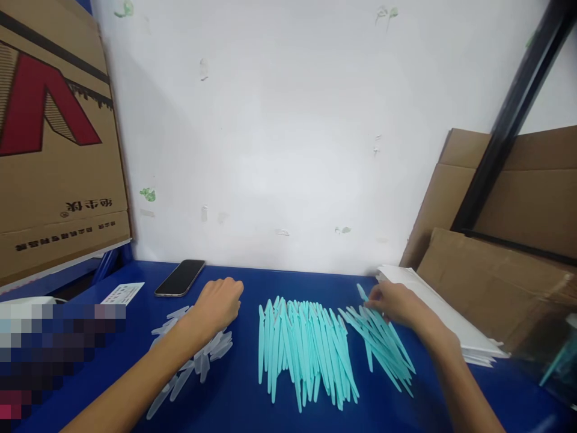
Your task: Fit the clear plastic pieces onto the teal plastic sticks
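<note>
- Nearest, clear pieces (198, 362) lay loosely strewn on the blue table (238, 400), toward its left edge.
- Beside them, a little apart, teal sticks (307, 352) lay overlapping in a broad row, mostly running from near edge to far edge.
- Toward the right edge, a smaller bunch (385, 349) of the same sticks lay fanned slantwise.
- The left hand (220, 302) was just beyond the clear pieces, back upward, fingers curled under; whether it pinched anything could not be told.
- The right hand (391, 302) was at the far ends of the smaller bunch, fingers bent and drawn together; one stick's tip showed past them, but a pinch could not be made out.
- White sheets (444, 316) lay stacked along the right edge.
- A printed card (122, 293) lay by the left edge, a phone (181, 278) near the far left corner.
- Cardboard (500, 288) stood at the right, a printed carton (58, 138) at the left.
- A white wall (279, 132) rose behind the far edge.
</note>
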A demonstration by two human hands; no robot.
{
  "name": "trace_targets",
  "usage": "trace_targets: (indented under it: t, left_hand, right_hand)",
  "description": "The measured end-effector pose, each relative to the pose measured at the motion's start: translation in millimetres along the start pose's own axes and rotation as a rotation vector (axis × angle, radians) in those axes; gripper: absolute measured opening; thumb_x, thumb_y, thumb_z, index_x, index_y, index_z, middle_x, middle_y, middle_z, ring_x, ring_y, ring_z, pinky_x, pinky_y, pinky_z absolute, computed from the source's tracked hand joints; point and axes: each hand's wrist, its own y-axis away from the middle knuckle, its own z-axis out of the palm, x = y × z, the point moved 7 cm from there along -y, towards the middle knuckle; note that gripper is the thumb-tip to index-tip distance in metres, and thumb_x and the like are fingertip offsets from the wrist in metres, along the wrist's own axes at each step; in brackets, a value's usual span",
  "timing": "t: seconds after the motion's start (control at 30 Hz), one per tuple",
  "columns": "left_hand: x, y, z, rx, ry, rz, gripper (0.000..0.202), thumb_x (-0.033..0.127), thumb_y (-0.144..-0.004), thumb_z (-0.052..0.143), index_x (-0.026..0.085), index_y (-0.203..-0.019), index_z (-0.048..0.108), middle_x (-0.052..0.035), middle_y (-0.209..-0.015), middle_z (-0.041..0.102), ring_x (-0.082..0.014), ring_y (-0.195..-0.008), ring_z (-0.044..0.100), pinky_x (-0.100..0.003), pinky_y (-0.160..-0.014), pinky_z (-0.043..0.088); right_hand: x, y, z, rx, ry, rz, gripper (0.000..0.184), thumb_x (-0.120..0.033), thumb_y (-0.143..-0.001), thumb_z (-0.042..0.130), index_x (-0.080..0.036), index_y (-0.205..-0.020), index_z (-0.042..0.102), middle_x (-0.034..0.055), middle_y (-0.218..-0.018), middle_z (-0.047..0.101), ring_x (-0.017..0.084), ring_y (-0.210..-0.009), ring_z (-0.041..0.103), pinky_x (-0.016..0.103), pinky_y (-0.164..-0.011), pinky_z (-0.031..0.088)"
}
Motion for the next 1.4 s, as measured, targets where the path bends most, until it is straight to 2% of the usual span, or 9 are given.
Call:
trace_targets:
  t: [0.13, 0.27, 0.4, 0.57, 0.73, 0.87, 1.0, 1.17, 1.4]
  left_hand:
    - [-4, -1, 9.4, -0.045, -0.028, -0.042, 0.017, 0.012, -0.086, 0.054, 0.008, -0.095, 0.068, -0.0214, -0.101, 0.069, -0.0359, -0.092, 0.069, -0.041, -0.073, 0.050]
    - [-4, -3, 11.6, -0.058, -0.037, -0.045, 0.022, 0.008, -0.086, 0.050, 0.007, -0.098, 0.068, -0.0225, -0.101, 0.069, -0.0371, -0.093, 0.069, -0.044, -0.074, 0.050]
    - [-1, -4, 12.4, -0.064, -0.043, -0.023, 0.030, 0.000, -0.084, 0.045, 0.008, -0.101, 0.068, -0.0211, -0.101, 0.070, -0.0351, -0.095, 0.069, -0.043, -0.075, 0.050]
    - [1, -4, 12.6, -0.061, -0.047, -0.016, 0.031, -0.001, -0.084, 0.045, 0.010, -0.100, 0.069, -0.0196, -0.100, 0.070, -0.0335, -0.095, 0.069, -0.041, -0.076, 0.050]
    - [-4, -1, 9.9, -0.044, -0.055, -0.072, 0.025, 0.005, -0.085, 0.049, 0.008, -0.100, 0.068, -0.0230, -0.104, 0.068, -0.0345, -0.093, 0.069, -0.041, -0.074, 0.050]
    - [-6, 0, 9.8, -0.047, -0.057, -0.085, 0.031, -0.002, -0.084, 0.043, 0.009, -0.100, 0.068, -0.0212, -0.100, 0.069, -0.0332, -0.095, 0.068, -0.039, -0.075, 0.049]
    - [-3, 2, 9.8, -0.061, -0.051, -0.079, 0.040, -0.010, -0.077, 0.041, 0.009, -0.100, 0.067, -0.0188, -0.100, 0.070, -0.0319, -0.095, 0.068, -0.038, -0.075, 0.049]
    - [-1, 1, 10.0, -0.067, -0.042, -0.074, 0.040, -0.010, -0.077, 0.040, 0.010, -0.100, 0.067, -0.0180, -0.099, 0.070, -0.0305, -0.094, 0.069, -0.037, -0.074, 0.048]
    - [-5, 1, 12.5, -0.067, -0.018, -0.087, 0.028, 0.002, -0.084, 0.046, 0.011, -0.101, 0.067, -0.0191, -0.100, 0.070, -0.0319, -0.095, 0.068, -0.037, -0.073, 0.048]
  right_hand:
    - [13, -3, 19, -0.110, -0.031, 0.037, 0.008, -0.029, -0.075, 0.069, -0.021, -0.073, 0.069, 0.0019, -0.054, 0.068, 0.020, -0.060, 0.067, 0.027, -0.055, 0.040]
    - [14, -3, 21, -0.129, -0.058, 0.105, 0.015, -0.035, -0.078, 0.068, -0.020, -0.077, 0.066, 0.0033, -0.059, 0.070, 0.020, -0.056, 0.068, 0.026, -0.051, 0.042]
    - [-4, 3, 14, -0.131, -0.107, 0.066, 0.023, -0.039, -0.084, 0.062, -0.018, -0.076, 0.066, 0.0071, -0.070, 0.073, 0.019, -0.062, 0.070, 0.025, -0.053, 0.044]
    - [-36, 17, 32, -0.368, -0.218, -0.046, 0.023, -0.038, -0.082, 0.064, -0.016, -0.079, 0.070, 0.0070, -0.076, 0.076, 0.018, -0.062, 0.071, 0.020, -0.047, 0.044]
    - [-51, 22, 46, -0.450, -0.214, -0.047, 0.020, -0.028, -0.086, 0.056, -0.013, -0.089, 0.068, 0.0084, -0.074, 0.076, 0.018, -0.060, 0.072, 0.018, -0.042, 0.043]
    - [-57, 24, 50, -0.508, -0.218, -0.053, 0.019, -0.025, -0.088, 0.052, -0.012, -0.094, 0.065, 0.0095, -0.075, 0.076, 0.018, -0.062, 0.073, 0.016, -0.040, 0.043]
    - [-60, 26, 50, -0.535, -0.230, -0.049, 0.020, -0.024, -0.088, 0.051, -0.010, -0.096, 0.063, 0.0104, -0.074, 0.076, 0.019, -0.063, 0.073, 0.017, -0.041, 0.045]
    - [-60, 26, 50, -0.529, -0.268, -0.046, 0.020, -0.028, -0.088, 0.055, -0.011, -0.096, 0.062, 0.0086, -0.069, 0.074, 0.019, -0.059, 0.072, 0.018, -0.042, 0.045]
    - [-54, 17, 37, -0.355, -0.373, -0.097, 0.012, -0.029, -0.091, 0.052, -0.018, -0.092, 0.056, 0.0076, -0.082, 0.076, 0.017, -0.064, 0.073, 0.018, -0.043, 0.044]
